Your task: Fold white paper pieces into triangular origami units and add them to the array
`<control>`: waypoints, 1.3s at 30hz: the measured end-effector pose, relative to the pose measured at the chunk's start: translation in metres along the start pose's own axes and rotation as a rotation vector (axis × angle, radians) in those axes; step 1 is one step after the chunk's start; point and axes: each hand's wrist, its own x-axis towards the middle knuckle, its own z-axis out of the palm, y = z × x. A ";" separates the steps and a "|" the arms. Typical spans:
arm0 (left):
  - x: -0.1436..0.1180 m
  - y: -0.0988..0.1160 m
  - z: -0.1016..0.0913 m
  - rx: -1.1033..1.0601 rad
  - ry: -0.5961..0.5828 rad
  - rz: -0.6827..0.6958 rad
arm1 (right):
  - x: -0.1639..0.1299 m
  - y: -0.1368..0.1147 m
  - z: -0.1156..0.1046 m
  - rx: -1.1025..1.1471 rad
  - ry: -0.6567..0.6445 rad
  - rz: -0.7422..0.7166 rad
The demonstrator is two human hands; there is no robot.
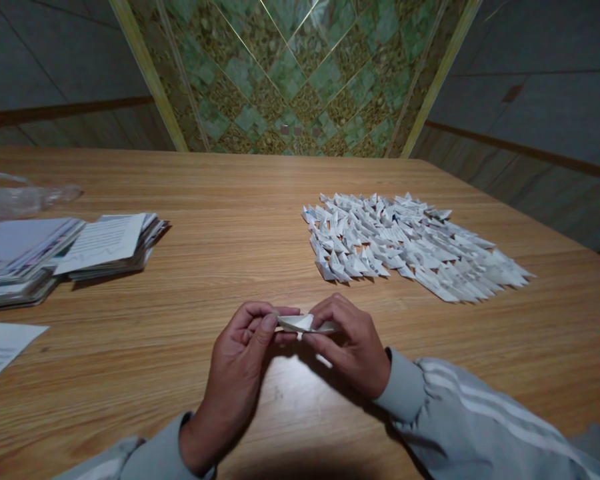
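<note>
A small folded paper boat (296,323) is held between both hands above the near middle of the table. My left hand (244,353) pinches its left end between thumb and fingers. At the other end, my right hand (349,343) grips the paper, its fingers covering much of that side. Beyond the right hand lie many similar white paper boats (380,233), packed closely in rows on the tabletop.
On the left of the wooden table (220,200) sit a stack of paper (25,250) and a smaller pile of printed sheets (107,243). Nearer me lies a loose printed sheet (5,347). A clear plastic bag (20,197) rests behind the stacks.
</note>
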 end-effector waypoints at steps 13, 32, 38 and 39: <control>0.004 0.000 0.000 0.075 -0.072 -0.032 | 0.003 0.004 0.003 0.238 0.009 0.298; 0.018 -0.002 -0.010 0.210 -0.115 -0.094 | 0.012 0.017 0.005 0.492 -0.048 0.384; 0.021 0.000 -0.012 0.167 -0.135 -0.161 | 0.016 0.019 0.000 0.489 -0.077 0.407; 0.021 0.000 -0.012 0.150 -0.141 -0.166 | 0.017 0.020 -0.001 0.528 -0.098 0.422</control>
